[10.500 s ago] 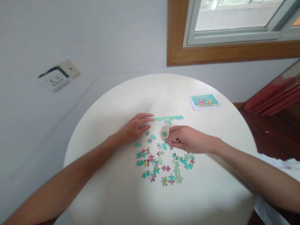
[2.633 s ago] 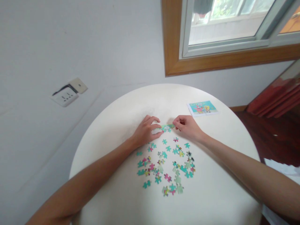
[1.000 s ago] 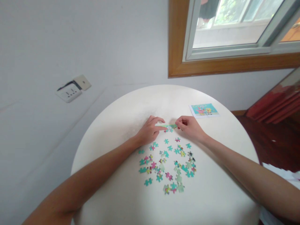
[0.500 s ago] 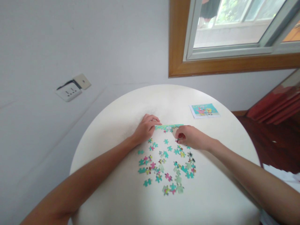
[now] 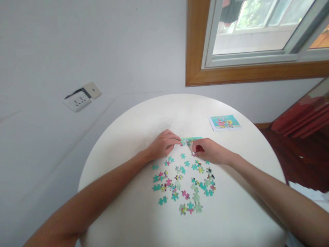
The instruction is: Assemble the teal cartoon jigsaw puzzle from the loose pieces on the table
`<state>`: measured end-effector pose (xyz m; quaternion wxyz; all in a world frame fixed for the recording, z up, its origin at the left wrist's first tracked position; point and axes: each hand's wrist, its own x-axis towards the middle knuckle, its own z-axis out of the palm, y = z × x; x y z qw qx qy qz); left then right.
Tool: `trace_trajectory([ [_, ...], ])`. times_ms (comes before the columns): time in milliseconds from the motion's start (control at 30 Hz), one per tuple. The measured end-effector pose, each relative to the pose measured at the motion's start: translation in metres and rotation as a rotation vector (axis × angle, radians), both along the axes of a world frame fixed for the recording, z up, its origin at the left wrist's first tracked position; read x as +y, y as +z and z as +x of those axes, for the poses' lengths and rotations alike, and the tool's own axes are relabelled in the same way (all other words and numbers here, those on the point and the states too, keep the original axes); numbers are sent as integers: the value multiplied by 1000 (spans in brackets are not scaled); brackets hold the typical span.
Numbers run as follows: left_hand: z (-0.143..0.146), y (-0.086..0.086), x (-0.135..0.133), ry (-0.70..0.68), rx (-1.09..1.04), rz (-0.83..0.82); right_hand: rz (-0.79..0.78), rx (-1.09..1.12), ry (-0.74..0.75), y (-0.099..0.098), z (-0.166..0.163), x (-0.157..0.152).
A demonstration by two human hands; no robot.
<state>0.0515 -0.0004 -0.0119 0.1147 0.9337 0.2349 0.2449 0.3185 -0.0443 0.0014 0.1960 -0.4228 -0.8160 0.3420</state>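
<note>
A joined strip of jigsaw puzzle (image 5: 191, 139), teal with a pale figure, lies between my hands on the white round table (image 5: 128, 219). My left hand (image 5: 164, 143) rests over the strip's left part, fingers stretched toward its lower edge and covering some of it. Just right of there, my right hand (image 5: 209, 150) pinches a small puzzle piece (image 5: 193, 154) between thumb and fingers, below the strip. Loose puzzle pieces (image 5: 185, 195) in teal, pink, yellow and pale green are spread nearer to me, several of them close together or overlapping.
A picture card (image 5: 224, 122) with two cartoon figures lies at the table's far right. Behind the table stand a white wall (image 5: 115, 44) with a socket (image 5: 77, 101) and a wood-framed window (image 5: 194, 72). A red curtain (image 5: 300, 111) hangs at the right.
My left hand has slid right along the strip, covering more of its left end. My right hand stays nearly in place with the puzzle piece. The view has shifted slightly.
</note>
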Motion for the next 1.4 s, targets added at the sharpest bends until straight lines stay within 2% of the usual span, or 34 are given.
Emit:
trace_trajectory([
  [167, 0, 0, 1, -13, 55, 32, 24, 113, -98, -9, -12, 4],
  [400, 0, -3, 3, -27, 44, 26, 198, 112, -180, -22, -40, 8],
  [600, 1, -2, 2, -25, 54, 1, 316, 40, -157, -20, -46, 7],
  [800, 1, -5, 3, -29, 38, 18, 335, 25, -147, -14, -38, 1],
  [1067, 0, -7, 3, -45, 41, 18, 389, 4, -83, -17, -34, -3],
  [1300, 0, -4, 2, -47, 21, 19, 441, 182, -335, -12, -22, 9],
  [1400, 0, -5, 2, -60, 38, 28, 427, 203, -377, -12, -17, 13],
])
